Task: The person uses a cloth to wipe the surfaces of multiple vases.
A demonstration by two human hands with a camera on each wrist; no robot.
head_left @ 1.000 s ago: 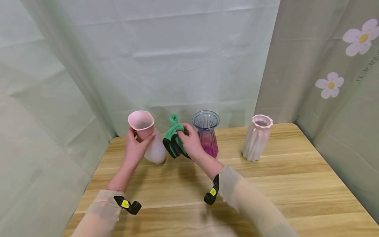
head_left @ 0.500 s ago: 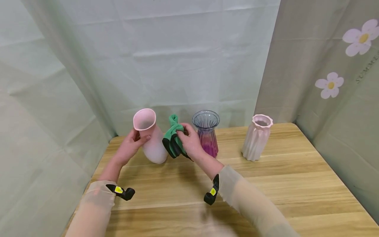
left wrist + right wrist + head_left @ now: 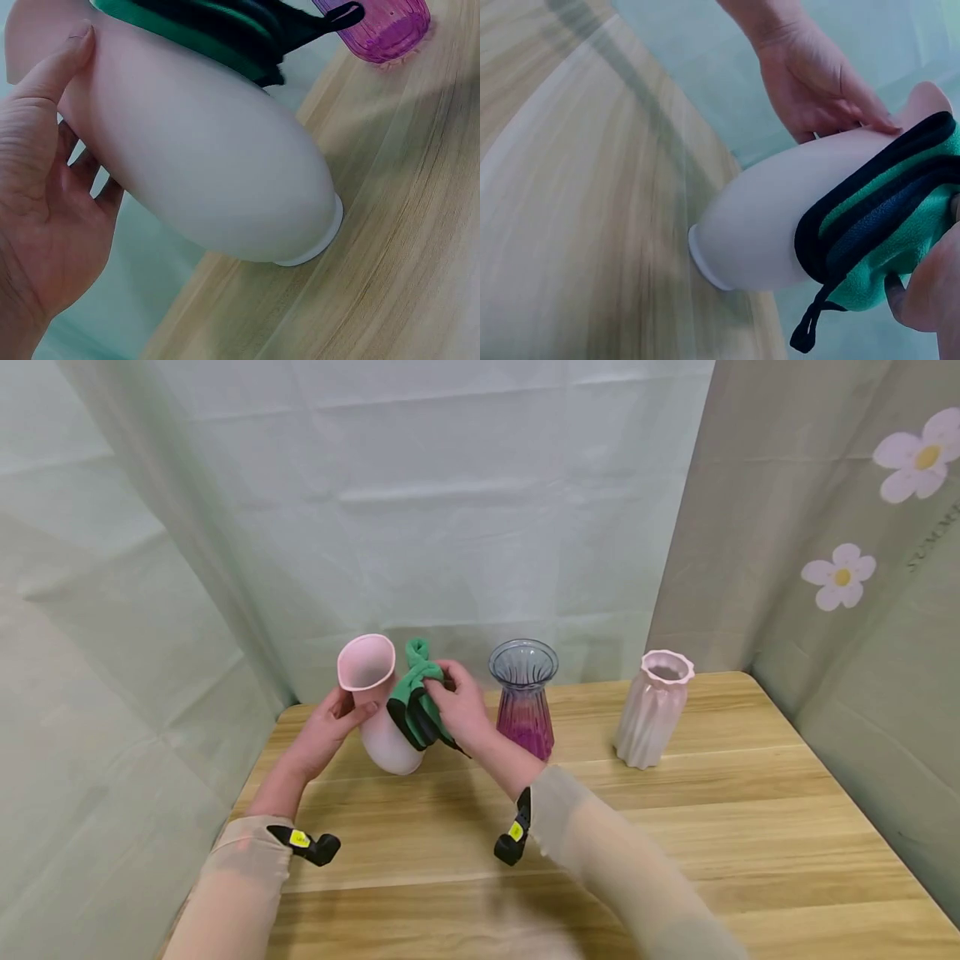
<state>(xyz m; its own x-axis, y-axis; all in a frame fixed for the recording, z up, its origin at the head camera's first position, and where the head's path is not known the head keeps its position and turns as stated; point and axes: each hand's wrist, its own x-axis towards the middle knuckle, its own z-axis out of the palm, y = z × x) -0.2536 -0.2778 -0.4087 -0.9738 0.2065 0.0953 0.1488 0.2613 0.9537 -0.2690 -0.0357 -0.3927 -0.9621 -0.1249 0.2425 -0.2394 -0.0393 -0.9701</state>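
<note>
A pink-and-white vase point(image 3: 390, 739) with a wide pink mouth stands at the back left of the table. My left hand point(image 3: 327, 732) grips its neck from the left, thumb along the front, other fingers behind. In my right hand point(image 3: 459, 703) a green cloth with black edging point(image 3: 414, 692) is pinched, bunched up, its top end forming a loop. The cloth overlaps the vase's right side in the head view. In the right wrist view the cloth point(image 3: 885, 225) lies along the vase's flank, a black hanging loop dangling below it.
A blue-to-purple ribbed glass vase point(image 3: 525, 710) stands just right of my right hand. Farther right is a fluted pale pink vase point(image 3: 652, 714). The wooden table point(image 3: 712, 827) reaches back to a hanging curtain point(image 3: 465, 510).
My left hand has shifted its grip on the vase, sliding to its left side as the mouth moved slightly right. My right hand has carried the cloth left, against the vase's outline.
</note>
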